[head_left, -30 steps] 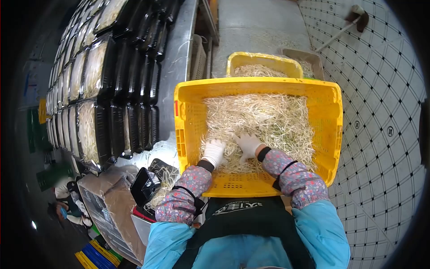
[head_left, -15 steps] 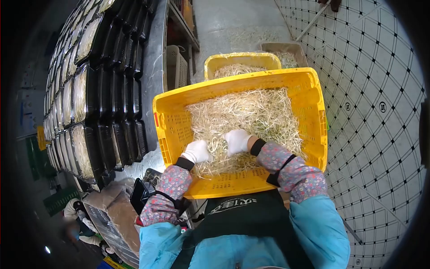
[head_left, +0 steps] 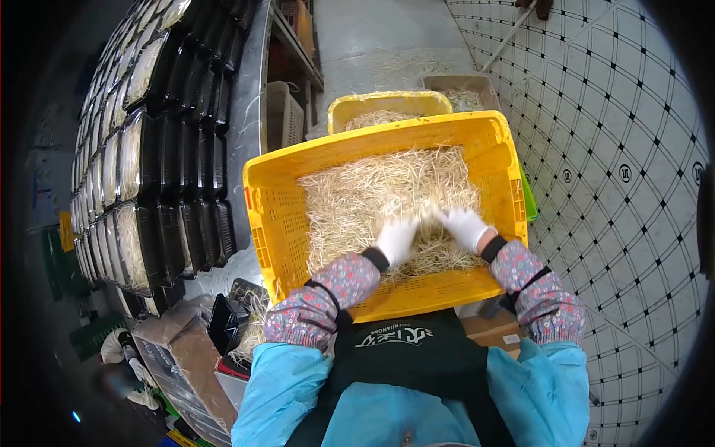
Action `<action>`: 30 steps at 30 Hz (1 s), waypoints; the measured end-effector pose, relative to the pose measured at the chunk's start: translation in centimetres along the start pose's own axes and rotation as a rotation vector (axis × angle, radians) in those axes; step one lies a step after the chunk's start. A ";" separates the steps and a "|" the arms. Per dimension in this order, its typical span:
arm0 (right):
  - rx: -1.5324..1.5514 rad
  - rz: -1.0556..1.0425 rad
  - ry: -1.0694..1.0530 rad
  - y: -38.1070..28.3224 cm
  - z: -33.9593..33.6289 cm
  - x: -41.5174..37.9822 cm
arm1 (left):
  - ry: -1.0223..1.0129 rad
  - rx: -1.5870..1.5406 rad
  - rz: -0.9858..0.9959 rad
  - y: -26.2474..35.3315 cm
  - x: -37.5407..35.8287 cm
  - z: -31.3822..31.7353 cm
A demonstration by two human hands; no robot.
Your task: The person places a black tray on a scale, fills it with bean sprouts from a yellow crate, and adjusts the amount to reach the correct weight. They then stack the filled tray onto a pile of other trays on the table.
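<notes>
Both hands have shifted to the right side of the crate since half a second ago, and the crate itself sits a little higher and further left in view. Now the left hand (head_left: pixel 396 238) and the right hand (head_left: pixel 463 225), each in a white glove, press down into the sprouts (head_left: pixel 372 194) near the crate's front right part, just beside each other. Fingers of both are spread and partly buried in the strands, so whether either has actually gripped a bunch I cannot tell. Patterned sleeves cover both forearms above a dark apron (head_left: pixel 406 357).

A pale, tangled heap of sprouts fills most of the yellow crate (head_left: pixel 272 223), which stands right in front of the person. Behind it stands a second yellow crate (head_left: pixel 339 112), also holding sprouts, and beside that a grey tub (head_left: pixel 485 86).

Left of the crate runs a metal worktop (head_left: pixel 249 127) lined with rows of black trays (head_left: pixel 201 171), several of them filled with sprouts. A box (head_left: pixel 186 350) sits at lower left, with loose strands scattered near it.
</notes>
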State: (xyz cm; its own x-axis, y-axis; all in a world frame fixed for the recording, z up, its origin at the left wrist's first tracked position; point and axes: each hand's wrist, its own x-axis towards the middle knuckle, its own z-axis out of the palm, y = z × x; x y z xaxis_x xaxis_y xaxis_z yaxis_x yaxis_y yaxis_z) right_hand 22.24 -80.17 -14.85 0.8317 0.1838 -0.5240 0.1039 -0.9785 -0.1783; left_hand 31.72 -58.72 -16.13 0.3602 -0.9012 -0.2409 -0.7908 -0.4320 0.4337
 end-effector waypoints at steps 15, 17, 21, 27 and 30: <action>0.317 -0.010 -0.213 -3.3 -3.6 0.6 | -0.069 -0.138 -0.088 -1.2 -2.2 1.0; 0.370 -0.129 -0.343 -4.8 -2.8 -3.0 | -0.277 -0.091 0.092 1.3 -5.5 -1.8; 0.650 -0.261 -0.398 -0.8 -1.8 -4.5 | -0.646 -0.517 0.239 0.2 -8.4 -3.7; 0.234 0.270 0.010 -0.4 -6.9 0.8 | -0.056 -0.374 -0.072 -3.0 -1.0 -0.9; 0.209 0.193 -0.135 -3.2 -2.6 0.7 | -0.139 -0.192 -0.102 -0.9 -0.5 -1.1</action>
State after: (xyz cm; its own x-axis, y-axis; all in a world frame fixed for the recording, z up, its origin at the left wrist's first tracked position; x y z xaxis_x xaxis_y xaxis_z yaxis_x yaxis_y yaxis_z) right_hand 23.96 -77.17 -12.47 0.7434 0.0213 -0.6685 -0.1747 -0.9586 -0.2248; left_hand 32.83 -57.94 -15.51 0.3513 -0.8447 -0.4038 -0.6404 -0.5314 0.5545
